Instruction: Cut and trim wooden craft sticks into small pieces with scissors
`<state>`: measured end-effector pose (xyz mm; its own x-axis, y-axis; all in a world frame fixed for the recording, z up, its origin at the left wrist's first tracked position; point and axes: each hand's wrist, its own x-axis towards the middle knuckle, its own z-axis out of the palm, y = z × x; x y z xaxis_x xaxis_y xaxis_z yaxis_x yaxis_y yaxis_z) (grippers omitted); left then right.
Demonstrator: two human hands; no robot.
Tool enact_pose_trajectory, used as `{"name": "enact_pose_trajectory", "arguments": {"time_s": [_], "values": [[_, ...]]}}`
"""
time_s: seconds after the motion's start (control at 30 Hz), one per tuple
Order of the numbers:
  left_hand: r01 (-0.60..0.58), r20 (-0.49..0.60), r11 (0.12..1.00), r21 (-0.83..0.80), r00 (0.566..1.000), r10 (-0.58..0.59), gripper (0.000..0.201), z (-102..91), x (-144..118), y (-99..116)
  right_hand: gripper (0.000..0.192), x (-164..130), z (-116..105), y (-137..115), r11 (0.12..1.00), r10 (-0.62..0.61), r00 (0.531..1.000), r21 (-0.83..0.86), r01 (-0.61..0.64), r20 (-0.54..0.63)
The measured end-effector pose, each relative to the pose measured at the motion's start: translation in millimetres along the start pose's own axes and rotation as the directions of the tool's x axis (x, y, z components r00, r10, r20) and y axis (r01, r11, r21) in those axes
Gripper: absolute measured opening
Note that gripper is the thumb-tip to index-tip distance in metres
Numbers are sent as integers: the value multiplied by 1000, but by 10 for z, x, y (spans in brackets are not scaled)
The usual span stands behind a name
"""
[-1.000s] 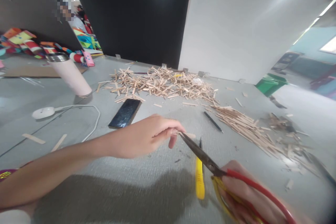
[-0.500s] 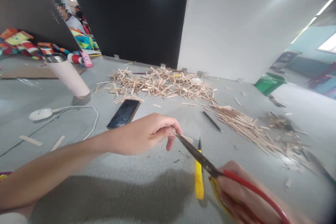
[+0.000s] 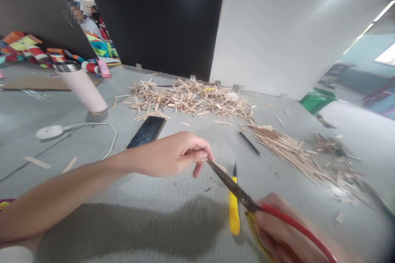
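Scissors (image 3: 237, 191) in right hand (image 3: 284, 230), fingers closed through red and yellow handles at lower right; blades shut, tips angled up-left, meeting small wooden stick piece (image 3: 218, 166). Left hand (image 3: 173, 154) reaches in from left, forearm stretched across counter (image 3: 154, 222), thumb and forefinger pinching stick piece, little finger hanging loose. Yellow utility knife (image 3: 233, 209) flat on counter below blades. Phone (image 3: 146, 131) and stick pile (image 3: 188, 98) beyond.

Bare table (image 3: 129, 218) lower left passable; phone (image 3: 146, 131), stick heap (image 3: 188, 99) and yellow cutter (image 3: 234, 209) obstruct centre.
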<state>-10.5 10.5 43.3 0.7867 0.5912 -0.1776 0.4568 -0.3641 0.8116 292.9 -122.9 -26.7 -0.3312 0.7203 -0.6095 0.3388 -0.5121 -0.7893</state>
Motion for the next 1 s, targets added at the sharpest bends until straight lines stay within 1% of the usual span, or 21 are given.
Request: {"name": "enact_pose_trajectory", "arguments": {"time_s": [0.07, 0.17, 0.27, 0.4, 0.5, 0.57, 0.63, 0.7, 0.77, 0.83, 0.87, 0.93, 0.97, 1.0], "values": [[-4, 1, 1000, -4, 1000, 4, 28, -5, 9, 0, 59, -3, 16, -75, 1000, -1, 1000, 8, 1, -1], [-17, 3, 1000, -7, 1000, 17, 29, -18, 19, -5, 62, 2, 29, -139, 999, -47, 999, 20, 47, 19], [-41, 20, 999, -25, 999, 41, 26, -36, 31, -25, 68, 47, 26, -83, 996, -85, 994, 35, 83, 67], [-57, 14, 996, -65, 998, 58, 25, -59, 48, -48, 72, 150, 11, 59, 985, -77, 992, 164, 60, 98], [-29, -19, 995, -90, 999, 27, 26, -70, 47, -36, 73, 207, -5, 117, 965, -71, 995, 258, 51, 68], [-14, -28, 994, -104, 1000, 11, 27, -74, 41, -20, 72, 212, -15, 140, 960, -87, 995, 270, 71, 48], [-8, -24, 994, -106, 1000, 5, 28, -73, 35, -7, 69, 182, -22, 156, 957, -120, 992, 271, 108, 30], [-8, -28, 995, -97, 1000, 6, 28, -66, 32, -2, 64, 129, -22, 151, 951, -183, 983, 256, 173, 16], [-21, -46, 996, -89, 999, 17, 29, -53, 28, -5, 63, 82, -23, 109, 945, -254, 967, 208, 252, -18], [-33, -72, 996, -86, 997, 27, 30, -34, 18, -9, 65, 74, -44, 30, 946, -291, 949, 111, 305, -122], [-36, -85, 995, -90, 996, 28, 30, -24, 11, -9, 63, 93, -68, -15, 950, -298, 936, 33, 310, -187], [-34, -108, 994, -104, 994, 23, 30, 1, -8, -2, 55, 177, -148, -97, 941, -323, 896, -207, 269, -305], [-35, -113, 993, -116, 993, 22, 29, 14, -19, 5, 51, 237, -202, -125, 907, -339, 881, -364, 212, -331], [-39, -115, 990, -132, 993, 24, 28, 27, -28, 12, 50, 303, -262, -138, 842, -370, 857, -520, 146, -359]]}}
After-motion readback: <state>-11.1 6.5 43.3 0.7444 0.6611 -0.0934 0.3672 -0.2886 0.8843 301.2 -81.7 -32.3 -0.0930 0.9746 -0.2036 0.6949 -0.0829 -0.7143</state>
